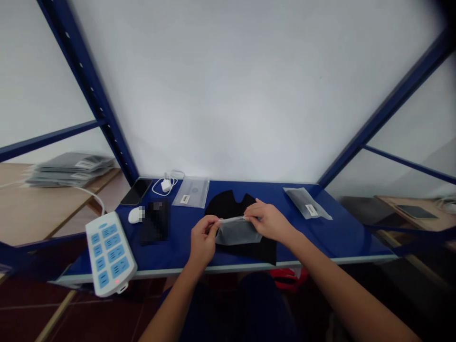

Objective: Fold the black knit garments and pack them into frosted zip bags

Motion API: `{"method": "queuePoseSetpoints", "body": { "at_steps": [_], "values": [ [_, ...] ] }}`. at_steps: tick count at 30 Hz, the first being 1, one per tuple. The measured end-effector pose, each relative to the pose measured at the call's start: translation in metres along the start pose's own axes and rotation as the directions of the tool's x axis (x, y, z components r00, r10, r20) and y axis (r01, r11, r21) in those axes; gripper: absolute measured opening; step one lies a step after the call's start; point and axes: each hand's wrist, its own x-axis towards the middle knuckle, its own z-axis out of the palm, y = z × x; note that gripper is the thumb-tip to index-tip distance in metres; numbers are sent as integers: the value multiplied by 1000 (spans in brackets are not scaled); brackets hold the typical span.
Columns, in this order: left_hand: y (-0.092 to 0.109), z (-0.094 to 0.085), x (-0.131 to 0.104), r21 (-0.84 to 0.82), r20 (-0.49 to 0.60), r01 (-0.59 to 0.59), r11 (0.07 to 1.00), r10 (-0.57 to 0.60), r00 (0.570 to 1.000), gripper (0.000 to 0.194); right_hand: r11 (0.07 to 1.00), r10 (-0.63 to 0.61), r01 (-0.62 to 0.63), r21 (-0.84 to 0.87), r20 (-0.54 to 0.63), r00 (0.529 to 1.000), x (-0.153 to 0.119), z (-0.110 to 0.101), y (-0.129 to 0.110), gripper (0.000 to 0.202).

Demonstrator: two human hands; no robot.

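Head view: frosted bag (237, 232) sat over black cloth (223, 204) on blue bench (306, 240), long axis running left to right between hands. Left hand (203, 240) pinched top edge's left end; right hand (270, 222) pinched same edge rightward, perhaps at slider. Neither nearer.

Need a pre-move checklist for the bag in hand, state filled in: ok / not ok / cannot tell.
1. Left hand pinching the top edge of the frosted bag: ok.
2. Right hand on the same edge, other end: ok.
3. Bag closure fully sealed: cannot tell, fingers cover parts of it.
4. Black cloth well back from the desk's front edge: not ok, its near corner reaches that edge.
5. Power strip wholly on the desk: not ok, near end projects past the front edge.
6. Labelled bag at right apart from both hands: ok.
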Motion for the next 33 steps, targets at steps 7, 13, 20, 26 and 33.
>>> {"method": "queuePoseSetpoints", "body": {
  "at_steps": [7,13,20,26,33],
  "values": [
    [-3,5,-4,5,17,24,1000,-24,1000,13,998,-46,46,38,-4,999,-8,-6,3,24],
    [9,3,3,66,72,-3,998,-2,997,21,996,-19,23,90,-47,999,-12,-1,-3,18],
    [26,10,25,330,326,-201,922,89,941,12,994,22,-18,109,-35,999,-14,7,-1,18],
    [19,6,21,306,298,-190,933,96,950,12,999,-17,19,40,-43,999,-22,3,7,19],
    [19,-21,24,294,271,-129,947,47,961,14,986,84,-84,142,12,996,-43,-11,39,20]
  ]
}}
